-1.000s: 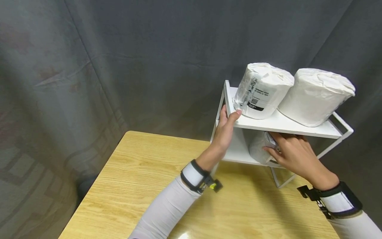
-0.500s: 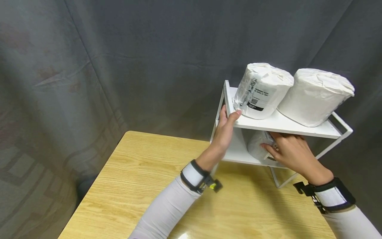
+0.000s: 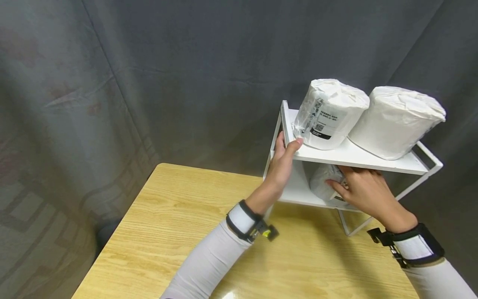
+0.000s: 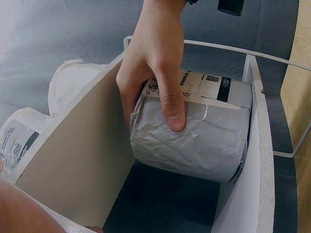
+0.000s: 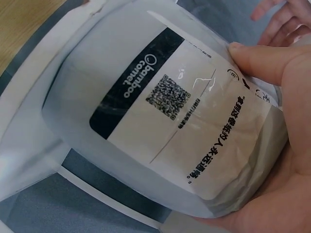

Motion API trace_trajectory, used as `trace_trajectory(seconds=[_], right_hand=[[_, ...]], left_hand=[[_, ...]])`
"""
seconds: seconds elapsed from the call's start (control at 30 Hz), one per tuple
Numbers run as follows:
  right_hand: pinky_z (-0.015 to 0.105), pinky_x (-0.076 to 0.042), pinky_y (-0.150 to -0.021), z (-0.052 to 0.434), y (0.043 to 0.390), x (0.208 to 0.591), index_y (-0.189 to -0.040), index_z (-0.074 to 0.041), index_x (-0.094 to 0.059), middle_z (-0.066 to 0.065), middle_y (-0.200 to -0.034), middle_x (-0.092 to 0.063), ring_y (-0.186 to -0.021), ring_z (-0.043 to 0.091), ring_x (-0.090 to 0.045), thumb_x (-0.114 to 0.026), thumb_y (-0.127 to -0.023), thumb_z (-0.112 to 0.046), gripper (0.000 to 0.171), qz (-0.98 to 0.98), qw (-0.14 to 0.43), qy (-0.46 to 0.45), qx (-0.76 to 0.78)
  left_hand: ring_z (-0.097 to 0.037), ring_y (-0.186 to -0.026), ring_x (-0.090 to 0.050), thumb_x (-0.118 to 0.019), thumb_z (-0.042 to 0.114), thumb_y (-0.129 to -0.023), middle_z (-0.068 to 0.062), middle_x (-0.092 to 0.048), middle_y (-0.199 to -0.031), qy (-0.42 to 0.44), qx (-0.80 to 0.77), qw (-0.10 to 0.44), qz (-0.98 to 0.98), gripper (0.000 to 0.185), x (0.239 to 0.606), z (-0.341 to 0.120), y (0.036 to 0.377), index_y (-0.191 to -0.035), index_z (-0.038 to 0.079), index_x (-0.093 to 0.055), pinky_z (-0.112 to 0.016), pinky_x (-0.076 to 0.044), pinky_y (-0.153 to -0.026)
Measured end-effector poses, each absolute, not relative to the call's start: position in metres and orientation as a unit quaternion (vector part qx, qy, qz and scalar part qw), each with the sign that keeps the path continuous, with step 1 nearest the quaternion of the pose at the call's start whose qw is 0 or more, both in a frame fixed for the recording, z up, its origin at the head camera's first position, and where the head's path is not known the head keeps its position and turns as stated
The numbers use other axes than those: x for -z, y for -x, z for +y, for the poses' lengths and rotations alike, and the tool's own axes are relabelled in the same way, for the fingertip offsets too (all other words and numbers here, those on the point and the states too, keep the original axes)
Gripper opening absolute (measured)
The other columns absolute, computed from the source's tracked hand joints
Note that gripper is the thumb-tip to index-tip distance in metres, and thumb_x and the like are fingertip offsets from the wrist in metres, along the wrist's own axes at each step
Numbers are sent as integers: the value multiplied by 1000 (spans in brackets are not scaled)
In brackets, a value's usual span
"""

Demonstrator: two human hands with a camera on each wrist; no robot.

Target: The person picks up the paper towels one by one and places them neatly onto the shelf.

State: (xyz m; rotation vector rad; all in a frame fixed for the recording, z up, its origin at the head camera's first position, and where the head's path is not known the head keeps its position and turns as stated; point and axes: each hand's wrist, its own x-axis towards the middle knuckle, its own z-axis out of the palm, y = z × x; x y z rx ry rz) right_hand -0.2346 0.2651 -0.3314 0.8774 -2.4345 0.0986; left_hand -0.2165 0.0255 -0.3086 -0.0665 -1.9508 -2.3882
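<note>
A white two-tier shelf rack stands on the table at the right in the head view. My left hand grips its left side, thumb over the upper board's edge. Under that board my right hand holds a wrapped paper roll by its top, upright over the lower shelf. The left wrist view shows the right thumb lying along the side of this roll, fingers round the far side. The right wrist view shows the printed label on the roll, its base close to the lower board.
Two more wrapped rolls stand side by side on the upper board, a labelled left roll and a plain-faced right roll. The wooden table spreads left and in front of the rack. A grey curtain hangs behind.
My right hand has shifted slightly left with the roll along the lower shelf, then stayed in place. The left hand and the rolls above have kept their positions.
</note>
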Motion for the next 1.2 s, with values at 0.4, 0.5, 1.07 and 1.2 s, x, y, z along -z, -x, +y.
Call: trace_trajectory(seconds=[0.4,0.5,1.07,1.2], right_hand=[[57,-45,-45,269,232,329,-145,-3,-53,19,-77,-59,-53,34,-58,-92,-75,-25,82,-907,271,-322,-33],[54,-42,-40,269,229,329,-146,-3,-51,9,-63,-50,-48,30,-54,-90,-78,-29,82,-912,267,-309,-25],[61,-38,-60,270,197,327,-142,-4,-57,26,-109,-62,-92,53,-59,-27,-105,-75,85,-890,345,-300,-9],[62,-36,-65,270,188,327,-143,-2,-56,27,-119,-57,-100,53,-55,-29,-105,-73,84,-889,343,-304,-9]], left_hand=[[-24,-157,-32,-52,56,-97,-4,-33,-172,29,774,28,-632,88,306,26,216,-171,26,-16,-49,-23,-128],[-23,-157,-31,-52,55,-98,-4,-32,-173,37,778,30,-627,88,307,26,216,-171,24,-16,-48,-23,-129],[-24,-158,-28,-52,55,-98,-5,-27,-174,39,777,25,-627,89,307,25,215,-172,24,-13,-48,-20,-130],[-25,-159,-27,-53,53,-99,-7,-26,-174,44,782,27,-621,89,306,24,214,-172,22,-12,-48,-19,-130]])
